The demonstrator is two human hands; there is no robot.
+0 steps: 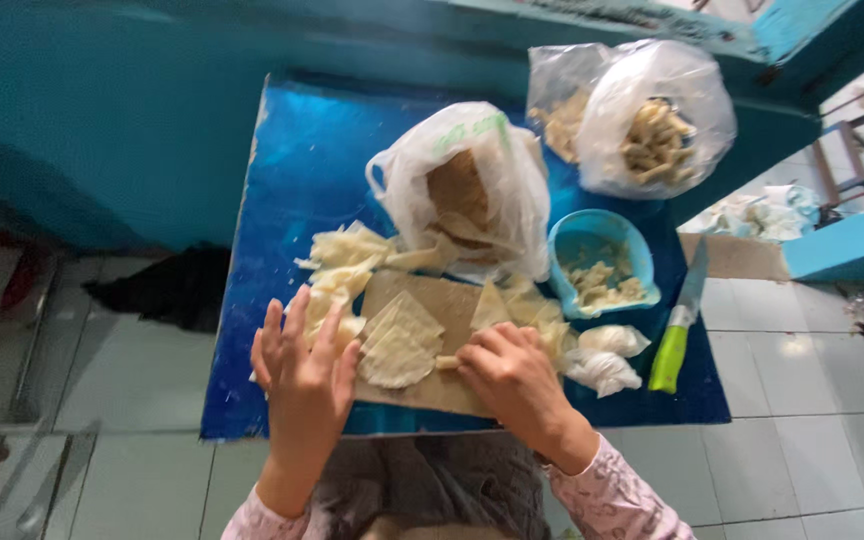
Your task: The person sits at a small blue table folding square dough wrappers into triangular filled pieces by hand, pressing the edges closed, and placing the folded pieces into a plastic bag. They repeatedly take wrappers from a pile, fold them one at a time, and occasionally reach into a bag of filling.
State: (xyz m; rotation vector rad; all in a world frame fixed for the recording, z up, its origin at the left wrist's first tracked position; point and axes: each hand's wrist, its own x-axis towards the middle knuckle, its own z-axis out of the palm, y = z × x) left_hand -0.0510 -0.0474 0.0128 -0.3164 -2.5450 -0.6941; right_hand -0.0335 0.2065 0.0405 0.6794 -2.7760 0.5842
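My left hand (pixel 302 375) hovers with fingers spread over the left end of a brown cardboard sheet (pixel 422 390) on a blue table (pixel 292 190). My right hand (pixel 512 375) is curled over the sheet, pinching a small filled piece next to a stack of thin pale dough wrappers (pixel 399 340). More loose wrappers (pixel 347 260) lie at the upper left of the sheet and near my right hand.
A white plastic bag (pixel 467 185) of wrappers stands behind the sheet. A light blue bowl (pixel 602 262) holds filling. Clear bags (pixel 652 115) of folded pieces sit at the back right. A green-handled knife (pixel 680 320) and small crumpled white bags (pixel 607 360) lie at right.
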